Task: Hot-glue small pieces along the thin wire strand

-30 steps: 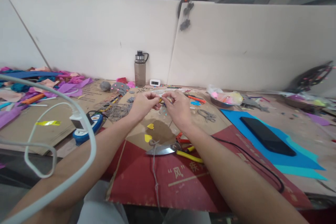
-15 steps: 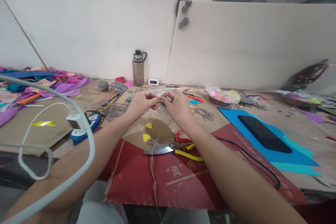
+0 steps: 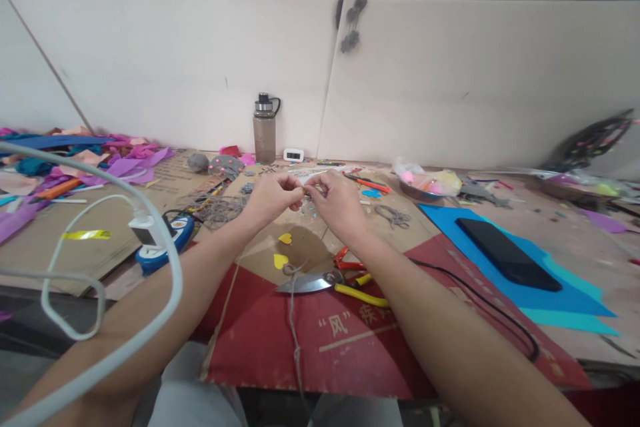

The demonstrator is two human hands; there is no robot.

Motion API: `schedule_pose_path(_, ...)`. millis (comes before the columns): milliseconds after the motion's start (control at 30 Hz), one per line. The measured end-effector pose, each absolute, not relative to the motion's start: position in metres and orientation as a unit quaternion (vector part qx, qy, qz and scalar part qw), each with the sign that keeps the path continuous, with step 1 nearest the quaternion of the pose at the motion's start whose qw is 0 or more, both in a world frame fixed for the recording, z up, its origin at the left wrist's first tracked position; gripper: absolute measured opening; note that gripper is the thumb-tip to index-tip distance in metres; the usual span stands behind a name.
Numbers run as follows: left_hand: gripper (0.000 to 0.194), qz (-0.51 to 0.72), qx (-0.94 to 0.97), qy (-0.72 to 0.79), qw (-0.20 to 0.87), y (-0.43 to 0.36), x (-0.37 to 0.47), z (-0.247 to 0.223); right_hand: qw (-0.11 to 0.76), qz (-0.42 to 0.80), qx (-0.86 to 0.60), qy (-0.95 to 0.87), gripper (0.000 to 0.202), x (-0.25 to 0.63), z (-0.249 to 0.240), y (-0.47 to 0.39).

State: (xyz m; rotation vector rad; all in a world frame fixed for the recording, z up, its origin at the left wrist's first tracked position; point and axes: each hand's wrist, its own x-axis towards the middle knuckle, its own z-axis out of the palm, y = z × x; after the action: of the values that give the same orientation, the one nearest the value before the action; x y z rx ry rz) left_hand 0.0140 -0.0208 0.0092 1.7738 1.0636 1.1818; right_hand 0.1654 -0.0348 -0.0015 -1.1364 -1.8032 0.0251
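Note:
My left hand (image 3: 275,199) and my right hand (image 3: 336,202) meet fingertip to fingertip above the cardboard, both closed in a pinch. Between them is a small yellow piece (image 3: 306,191), mostly hidden by the fingers; its shape cannot be made out. Below lie two yellow heart cutouts (image 3: 281,261). Scissors (image 3: 307,283) with a broad blade and yellow handles rest on the red part of the cardboard (image 3: 260,347), partly behind my right forearm. A grey cord (image 3: 295,320) runs past the blade and over the front edge. Red-orange handles (image 3: 342,257) show beside the scissors.
A white cable (image 3: 173,247) loops across the left foreground, by a blue power strip (image 3: 186,230). At the back stand a bottle (image 3: 265,133) and a small clock (image 3: 293,155). A phone (image 3: 507,253) lies on blue sheets at right, near a bowl (image 3: 423,193) of wrapped bits.
Less of the yellow piece shows between the fingertips than before. Both hands keep almost the same place and pinch. The whole view has shifted slightly.

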Motion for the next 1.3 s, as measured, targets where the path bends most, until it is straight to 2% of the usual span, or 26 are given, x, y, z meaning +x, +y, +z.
schedule_pose_path(167, 0.005, 0.487, 0.655, 0.411, 0.407, -0.0223, 0.0155, 0.0106, 0.506, 0.043, -0.466, -0.724, 0.013, 0.1663, -0.0013, -0.0358)
schedule_pose_path(300, 0.008, 0.499, 0.648, 0.408, 0.406, -0.0212, 0.0155, 0.0091, 0.507, 0.025, -0.465, -0.725, 0.003, 0.1664, -0.0013, -0.0362)
schedule_pose_path(867, 0.014, 0.500, 0.634, 0.395, 0.438, -0.0233, 0.0182, 0.0098, 0.491, -0.001, -0.490, -0.720, 0.018, 0.1677, -0.0006, -0.0346)
schedule_pose_path(1300, 0.014, 0.486, 0.583, 0.365, 0.538, -0.0258, 0.0205, 0.0125, 0.499, -0.017, -0.483, -0.719, 0.018, 0.1678, -0.0005, -0.0348)
